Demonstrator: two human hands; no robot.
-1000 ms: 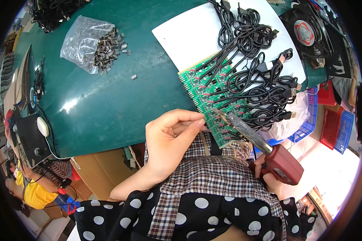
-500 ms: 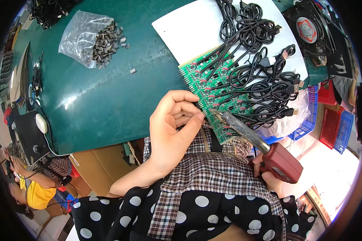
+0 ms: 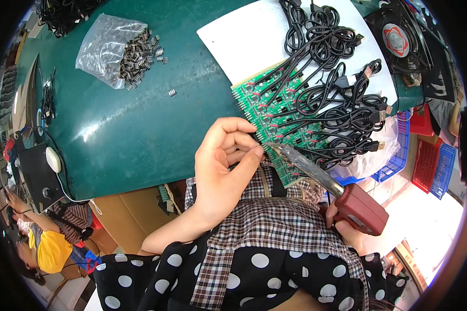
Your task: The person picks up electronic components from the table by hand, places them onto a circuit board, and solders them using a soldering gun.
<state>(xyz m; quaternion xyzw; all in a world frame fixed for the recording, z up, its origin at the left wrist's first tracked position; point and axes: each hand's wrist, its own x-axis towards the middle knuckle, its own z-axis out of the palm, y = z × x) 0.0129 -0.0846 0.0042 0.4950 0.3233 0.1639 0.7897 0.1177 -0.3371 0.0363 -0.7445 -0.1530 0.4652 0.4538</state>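
A green circuit board (image 3: 280, 165) with pins along its left edge lies partly on a white sheet. My left hand (image 3: 225, 155) is at that edge, thumb and fingers pinched together against it; what they hold is hidden between the fingertips. My right hand (image 3: 344, 228) grips the dark red handle of a soldering iron (image 3: 316, 176). The iron's tip touches or hovers just over the pins beside my left fingertips; I cannot tell which. Coiled black USB cables (image 3: 342, 114) run from the board to the right.
A clear plastic bag (image 3: 104, 49) spills small pin connectors (image 3: 140, 59) onto the green table; one loose connector (image 3: 172, 93) lies nearer. A black fan (image 3: 398, 41) stands far right, above a blue basket (image 3: 399, 155). A black control box (image 3: 39, 173) and a person in yellow (image 3: 52, 251) are at left.
The soldering iron has shifted slightly left, its tip closer to my left fingertips. My left hand has barely moved. At far left, the other person's arm has moved up.
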